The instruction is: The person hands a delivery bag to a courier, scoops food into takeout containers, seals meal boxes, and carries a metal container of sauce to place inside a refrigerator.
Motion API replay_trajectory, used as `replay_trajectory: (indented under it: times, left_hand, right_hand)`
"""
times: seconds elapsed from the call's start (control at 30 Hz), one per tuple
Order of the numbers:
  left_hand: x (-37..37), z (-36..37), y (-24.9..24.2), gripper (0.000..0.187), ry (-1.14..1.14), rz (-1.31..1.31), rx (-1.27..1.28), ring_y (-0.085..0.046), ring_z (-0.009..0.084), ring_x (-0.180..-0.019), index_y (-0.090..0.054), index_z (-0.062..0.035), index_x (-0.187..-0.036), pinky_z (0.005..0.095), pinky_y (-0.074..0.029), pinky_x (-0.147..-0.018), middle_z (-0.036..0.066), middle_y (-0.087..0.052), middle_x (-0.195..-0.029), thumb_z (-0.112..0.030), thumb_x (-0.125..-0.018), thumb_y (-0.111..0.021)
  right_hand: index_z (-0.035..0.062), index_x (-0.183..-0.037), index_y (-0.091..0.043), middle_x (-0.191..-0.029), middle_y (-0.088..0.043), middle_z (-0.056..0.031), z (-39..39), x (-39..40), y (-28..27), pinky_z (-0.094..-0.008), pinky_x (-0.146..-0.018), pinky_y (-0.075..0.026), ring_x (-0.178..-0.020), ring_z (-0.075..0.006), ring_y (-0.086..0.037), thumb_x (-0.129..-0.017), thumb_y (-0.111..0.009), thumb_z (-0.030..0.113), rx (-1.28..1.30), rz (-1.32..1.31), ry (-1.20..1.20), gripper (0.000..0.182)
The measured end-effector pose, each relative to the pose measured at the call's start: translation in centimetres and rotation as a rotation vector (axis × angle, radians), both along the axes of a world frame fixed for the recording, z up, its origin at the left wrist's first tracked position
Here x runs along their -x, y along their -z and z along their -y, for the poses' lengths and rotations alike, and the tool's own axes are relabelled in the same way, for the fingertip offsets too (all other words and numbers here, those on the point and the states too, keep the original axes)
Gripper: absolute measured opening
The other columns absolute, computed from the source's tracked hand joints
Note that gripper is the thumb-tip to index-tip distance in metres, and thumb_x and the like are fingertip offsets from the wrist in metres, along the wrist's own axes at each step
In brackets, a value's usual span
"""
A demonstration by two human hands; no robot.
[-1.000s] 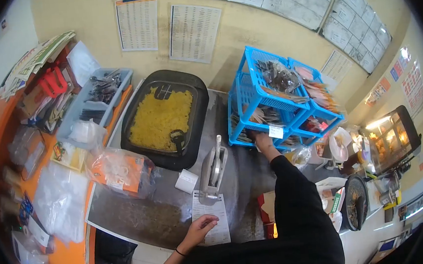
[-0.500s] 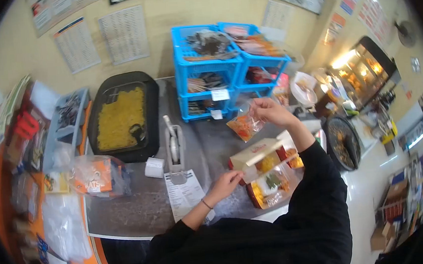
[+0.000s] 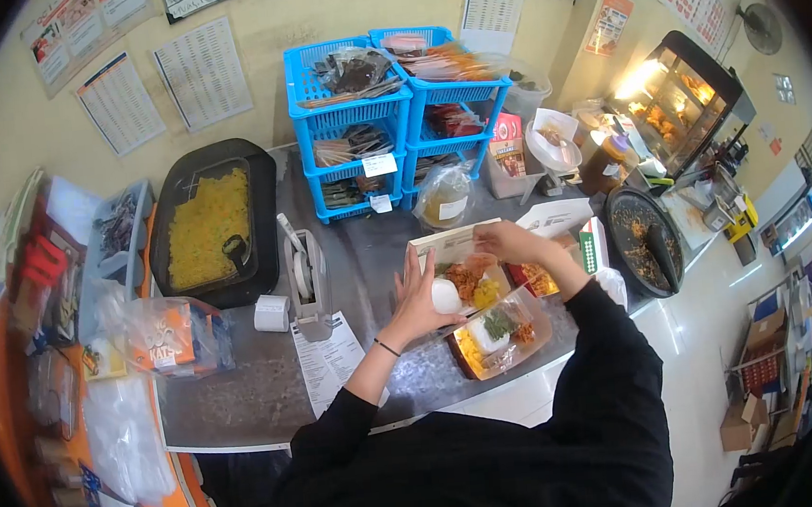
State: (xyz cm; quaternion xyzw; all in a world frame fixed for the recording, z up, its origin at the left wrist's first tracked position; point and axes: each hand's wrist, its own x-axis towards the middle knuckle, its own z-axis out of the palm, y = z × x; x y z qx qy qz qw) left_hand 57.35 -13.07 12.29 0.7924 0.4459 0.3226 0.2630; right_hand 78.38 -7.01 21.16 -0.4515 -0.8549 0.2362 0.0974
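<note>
My left hand (image 3: 416,300) grips the left side of an open meal box (image 3: 458,242), its fingers along the raised lid. In the box are a white rice mound (image 3: 446,296), orange-brown fried pieces (image 3: 466,282) and a yellow portion (image 3: 486,293). My right hand (image 3: 512,243) is closed at the lid's right corner; its fingertips are partly hidden. In front stands a second open meal box (image 3: 473,363) with rice, greens and yellow food. A third open box (image 3: 534,280) sits to the right, partly behind my right forearm.
Blue stacked baskets (image 3: 350,115) with packets stand behind. A clear bag (image 3: 443,196) with a label sits before them. To the left are a tape dispenser (image 3: 311,290), a printed receipt (image 3: 327,360) and a black tray of yellow food (image 3: 208,226). A black pan (image 3: 642,244) is at right.
My right hand has moved down to the box; the small clear bag of orange food is no longer plainly visible in it. My left hand has moved up, and the box now faces open.
</note>
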Motion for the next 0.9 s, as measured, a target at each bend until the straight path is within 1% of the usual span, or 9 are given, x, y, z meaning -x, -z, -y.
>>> replay_trajectory:
  times: [0.17,0.43,0.57,0.63,0.7,0.73,0.8,0.87,0.9]
  left_hand:
    - [0.5,-0.2,0.4,0.12,0.024,0.079,-0.003,0.0,0.0363,-0.127,-0.001,-0.0125,-0.134,0.06,-0.013,-0.093,0.022,0.005,-0.136,-0.04,-0.045,-0.078]
    - [1.5,-0.3,0.4,0.113,0.077,0.154,-0.024,-0.005,0.0305,-0.128,-0.003,-0.0124,-0.134,0.0534,-0.014,-0.097,0.017,-0.001,-0.138,-0.029,-0.05,-0.077]
    - [2.1,0.7,0.3,0.082,0.037,0.183,-0.048,-0.023,0.0299,-0.123,-0.022,-0.0079,-0.13,0.0394,-0.021,-0.098,0.018,-0.022,-0.133,-0.022,-0.064,-0.069]
    - [2.5,1.9,0.0,0.062,-0.025,0.241,-0.092,-0.035,0.0288,-0.116,-0.035,-0.0055,-0.124,0.0369,-0.029,-0.094,0.016,-0.037,-0.126,-0.017,-0.07,-0.065]
    - [3.3,4.0,0.6,0.046,0.004,0.314,-0.012,-0.044,0.0285,-0.105,-0.045,-0.0026,-0.113,0.0351,-0.035,-0.087,0.016,-0.046,-0.115,-0.013,-0.071,-0.062]
    - [2.7,5.9,1.4,0.039,0.026,0.355,0.061,-0.049,0.0284,-0.099,-0.049,-0.0012,-0.108,0.0342,-0.038,-0.083,0.016,-0.05,-0.109,-0.011,-0.072,-0.061]
    - [1.7,8.1,1.0,0.028,-0.026,0.39,0.018,-0.052,0.0293,-0.089,-0.054,-0.0002,-0.098,0.0325,-0.041,-0.077,0.014,-0.054,-0.096,-0.01,-0.072,-0.06]
    - [2.4,9.6,1.9,0.029,-0.053,0.302,0.008,-0.052,0.0301,-0.088,-0.054,-0.0005,-0.098,0.0335,-0.041,-0.076,0.014,-0.054,-0.095,-0.01,-0.072,-0.061]
    - [3.0,10.2,3.8,0.026,-0.087,0.267,0.041,-0.05,0.0286,-0.089,-0.055,-0.003,-0.094,0.0355,-0.039,-0.078,0.012,-0.053,-0.094,-0.011,-0.07,-0.061]
  right_hand:
    - [0.005,-0.088,-0.057,-0.079,-0.058,-0.0167,-1.0,1.0,7.3,-0.0392,-0.066,-0.043,-0.074,-0.0338,-0.056,-0.075,-0.055,0.017,-0.143,-0.044,-0.023,0.018]
    - [0.0099,-0.093,-0.059,-0.083,-0.059,-0.017,-1.9,3.7,6.4,-0.0405,-0.069,-0.044,-0.077,-0.0325,-0.057,-0.076,-0.053,0.021,-0.142,0.086,-0.041,0.021]
    - [0.009,-0.099,-0.058,-0.09,-0.059,-0.017,-0.2,3.7,6.4,-0.0367,-0.071,-0.044,-0.083,-0.03,-0.057,-0.078,-0.053,0.023,-0.104,0.168,-0.035,0.026]
    - [0.0067,-0.104,-0.055,-0.095,-0.059,-0.0157,2.1,2.8,1.4,-0.0329,-0.071,-0.044,-0.083,-0.0274,-0.058,-0.078,-0.054,0.025,-0.042,0.121,-0.034,0.031]
    - [0.0022,-0.091,-0.058,-0.082,-0.06,-0.0159,5.8,0.9,-3.7,-0.0328,-0.068,-0.044,-0.076,-0.024,-0.058,-0.076,-0.054,0.023,0.13,-0.31,0.228,0.026]
    - [-0.0006,-0.086,-0.058,-0.076,-0.06,-0.0137,8.1,-5.7,-2.0,-0.0322,-0.065,-0.043,-0.069,-0.02,-0.057,-0.077,-0.055,0.023,0.012,-0.316,0.448,0.026]
    - [-0.0001,-0.092,-0.056,-0.077,-0.059,-0.0097,12.1,-11.3,0.8,-0.0269,-0.059,-0.045,-0.07,-0.0136,-0.057,-0.082,-0.049,0.025,0.234,-0.002,0.74,0.028]
    - [-0.0014,-0.086,-0.056,-0.071,-0.058,-0.0091,15.1,-17.3,10.0,-0.0272,-0.057,-0.044,-0.063,-0.014,-0.056,-0.085,-0.046,0.028,0.298,0.385,0.483,0.031]
    - [-0.0012,-0.087,-0.056,-0.07,-0.058,-0.0085,16.9,-15.5,10.8,-0.0272,-0.056,-0.045,-0.061,-0.0147,-0.056,-0.086,-0.044,0.029,0.352,0.085,0.658,0.033]
